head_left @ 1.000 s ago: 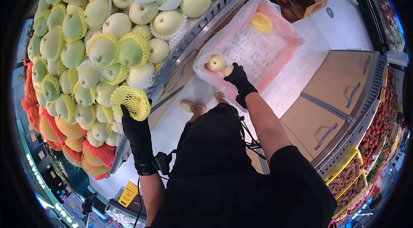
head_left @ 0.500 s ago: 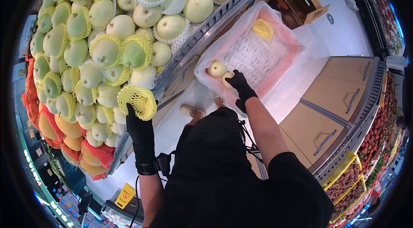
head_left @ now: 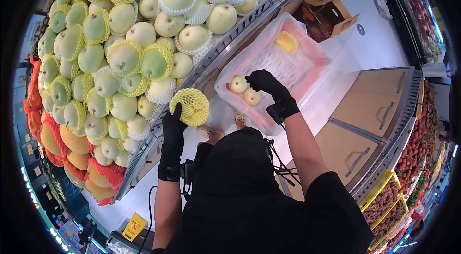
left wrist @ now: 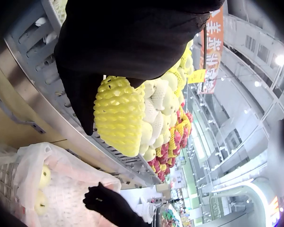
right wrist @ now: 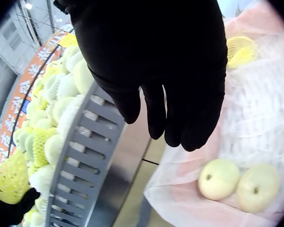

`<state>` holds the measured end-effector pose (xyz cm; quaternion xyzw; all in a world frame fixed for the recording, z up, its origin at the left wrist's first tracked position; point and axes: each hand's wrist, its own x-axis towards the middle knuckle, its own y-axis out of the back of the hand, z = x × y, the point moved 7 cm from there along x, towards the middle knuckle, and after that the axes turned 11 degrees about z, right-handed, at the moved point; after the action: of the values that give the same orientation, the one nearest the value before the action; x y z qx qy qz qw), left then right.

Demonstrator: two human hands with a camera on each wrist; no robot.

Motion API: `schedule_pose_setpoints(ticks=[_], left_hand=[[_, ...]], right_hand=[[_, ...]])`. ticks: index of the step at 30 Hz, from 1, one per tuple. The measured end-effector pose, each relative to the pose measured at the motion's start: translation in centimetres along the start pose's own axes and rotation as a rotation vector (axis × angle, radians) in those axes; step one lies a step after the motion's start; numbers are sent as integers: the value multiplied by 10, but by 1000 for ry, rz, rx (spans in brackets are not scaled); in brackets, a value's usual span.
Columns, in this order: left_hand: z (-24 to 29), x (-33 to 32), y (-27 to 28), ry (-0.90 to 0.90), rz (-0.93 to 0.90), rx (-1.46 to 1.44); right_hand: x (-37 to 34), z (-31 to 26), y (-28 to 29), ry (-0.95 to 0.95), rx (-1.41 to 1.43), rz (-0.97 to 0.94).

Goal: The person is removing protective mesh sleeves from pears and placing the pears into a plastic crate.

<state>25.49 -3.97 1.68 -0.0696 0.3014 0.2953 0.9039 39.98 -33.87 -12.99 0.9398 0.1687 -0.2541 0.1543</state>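
In the head view, a pink crate [head_left: 314, 68] with a clear plastic liner is set on the floor to the right of the sloping fruit display [head_left: 235, 33]. Two pale fruits, the left fruit [head_left: 237, 84] and the right fruit [head_left: 251, 97], are placed side by side in its near left corner; a loose yellow net [head_left: 287, 42] is lain toward its far end. Beyond the crate, a cardboard box [head_left: 326, 16] is seen. A hollow yellow foam sleeve [head_left: 190, 106] is gripped by the left hand [head_left: 174, 127] near the display's edge. The right hand [head_left: 266, 83] is held over the crate, near the fruits.

In the left wrist view, the sleeve is pinched between thumb and fingers, and both fruits are shown in the crate at the near left.

In the right wrist view, the right hand's fingers are loosely extended downward, side by side, well apart from both fruits; nothing is gripped.
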Motion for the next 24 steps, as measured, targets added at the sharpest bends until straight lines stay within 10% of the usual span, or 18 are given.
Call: schedule_pose_setpoints(ticks=[8,15,24], left_hand=[[-6,-12,-51,-53,-207,141],[-13,-22,-68,-47,-320,276],[25,-30,-29,-1,-315,45]], right_hand=[[-71,-117,-44,54,175,-230],[-80,-126,-60,668,-321,80],[-39,-32,51,355,-210,402]])
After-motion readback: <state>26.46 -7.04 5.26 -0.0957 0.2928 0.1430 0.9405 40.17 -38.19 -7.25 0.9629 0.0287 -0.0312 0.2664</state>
